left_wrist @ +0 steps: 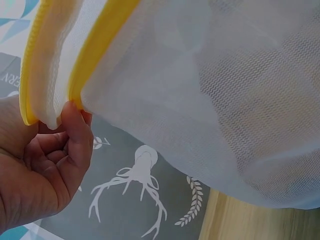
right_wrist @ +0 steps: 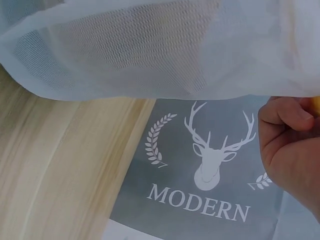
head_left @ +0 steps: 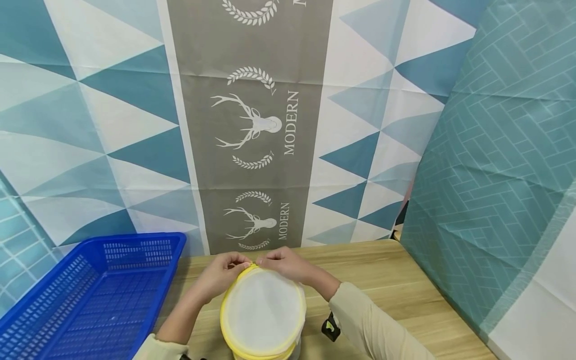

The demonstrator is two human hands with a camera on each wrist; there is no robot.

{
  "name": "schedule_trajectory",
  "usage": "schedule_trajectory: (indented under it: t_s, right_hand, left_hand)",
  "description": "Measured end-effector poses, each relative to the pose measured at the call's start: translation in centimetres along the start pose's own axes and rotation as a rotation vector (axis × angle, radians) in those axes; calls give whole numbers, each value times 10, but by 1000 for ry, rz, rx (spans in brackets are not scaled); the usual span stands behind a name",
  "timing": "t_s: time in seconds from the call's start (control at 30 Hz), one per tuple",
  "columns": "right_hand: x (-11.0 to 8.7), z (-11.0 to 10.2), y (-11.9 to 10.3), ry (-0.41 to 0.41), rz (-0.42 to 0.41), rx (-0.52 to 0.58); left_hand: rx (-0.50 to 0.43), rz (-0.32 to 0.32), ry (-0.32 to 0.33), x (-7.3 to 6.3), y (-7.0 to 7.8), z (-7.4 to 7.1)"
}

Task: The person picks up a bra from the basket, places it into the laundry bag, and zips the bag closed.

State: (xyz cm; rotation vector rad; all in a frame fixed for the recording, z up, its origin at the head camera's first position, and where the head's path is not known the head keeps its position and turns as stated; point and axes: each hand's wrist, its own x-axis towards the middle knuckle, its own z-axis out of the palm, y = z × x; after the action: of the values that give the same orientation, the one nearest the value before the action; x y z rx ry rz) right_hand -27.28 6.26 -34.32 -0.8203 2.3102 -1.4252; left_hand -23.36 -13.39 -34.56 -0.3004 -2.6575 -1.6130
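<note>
A white mesh laundry bag (head_left: 265, 310) with yellow trim is held up over the table, its round end facing the head camera. My left hand (head_left: 220, 275) pinches the yellow edge at the far side. Right beside it, my right hand (head_left: 288, 263) grips the same edge, the two sets of fingertips almost meeting. In the left wrist view, thumb and finger of the left hand (left_wrist: 47, 160) hold the bag between two yellow bands (left_wrist: 95, 45). The right wrist view shows curled fingers of the right hand (right_wrist: 290, 135) at a bit of yellow, partly cut off by the frame.
A blue plastic basket (head_left: 139, 250) with slotted walls stands to the left on the wooden table (head_left: 373, 270). Behind the table hangs a patterned cloth (head_left: 252, 160) with deer heads, and a teal cloth (head_left: 495, 150) borders the right side. A small black object (head_left: 330, 327) shows by the right sleeve.
</note>
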Motion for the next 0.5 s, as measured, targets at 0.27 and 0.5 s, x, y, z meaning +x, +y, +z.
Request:
schedule_trajectory:
  t_s: [0.27,0.5]
  right_hand:
    - [0,-1,2,-36,-16,-20]
    - [-2,-1,4,-9,-1,-26]
  left_hand:
    - [8,25,-40,2,0,-2]
    - [-3,2,-17,3,0,2]
